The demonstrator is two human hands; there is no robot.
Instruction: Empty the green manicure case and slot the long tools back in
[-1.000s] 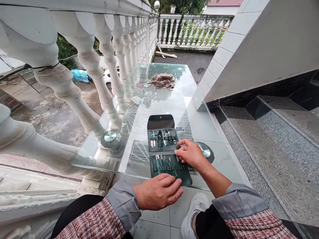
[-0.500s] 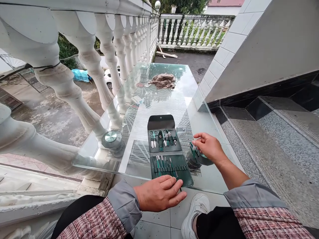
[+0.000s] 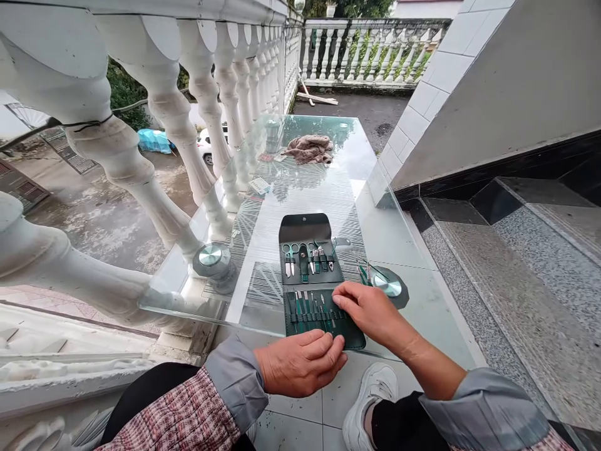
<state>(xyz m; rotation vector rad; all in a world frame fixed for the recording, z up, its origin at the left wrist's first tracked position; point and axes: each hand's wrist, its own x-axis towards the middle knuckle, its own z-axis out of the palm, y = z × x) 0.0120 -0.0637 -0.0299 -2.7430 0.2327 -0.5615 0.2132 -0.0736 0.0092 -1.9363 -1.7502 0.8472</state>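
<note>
A dark green manicure case (image 3: 305, 228) lies unfolded on the glass table (image 3: 328, 188), with scissors, clippers and thin tools in its loops. My left hand (image 3: 300, 362) rests flat on the case's near edge, fingers together. My right hand (image 3: 369, 308) is over the lower row of tools, its fingertips pinched at the right end of that row; what they grip is hidden. Two green-handled tools (image 3: 365, 274) lie loose on the glass just right of the case.
A white balustrade (image 3: 178, 125) runs along the table's left side. A brown cloth (image 3: 307, 149) lies at the table's far end. A round metal table fitting (image 3: 211, 257) sits left of the case, another (image 3: 389, 287) right. Tiled steps (image 3: 507, 250) rise on the right.
My right hand carried a green-handled tool out to the right, left it on the glass, and has come back to the lower row of the case. My left hand has stayed put.
</note>
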